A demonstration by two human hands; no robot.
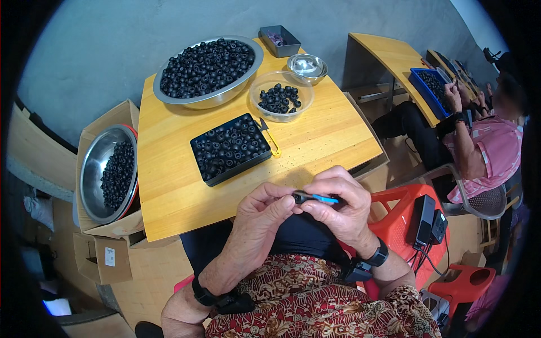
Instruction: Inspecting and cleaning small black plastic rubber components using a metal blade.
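My left hand [264, 217] and my right hand [340, 204] meet above my lap, just in front of the wooden table [169, 186]. Between the fingertips I hold a small black bead [298, 197] and a thin blue tool [325, 198]; the right hand grips the tool and the left pinches the bead against it. On the table a black tray [230, 148] full of black beads lies nearest. A yellow-handled cutter [270, 138] rests beside it. Behind stand a clear bowl [280, 97] with some beads and a large steel bowl [209, 70] heaped with them.
A small steel bowl [307, 66] and a grey box [279, 40] sit at the table's far edge. A steel bowl of beads [107, 172] rests in a cardboard box at left. Another person [484, 141] works at a second table at right. A red plastic stool [417, 222] holds black chargers.
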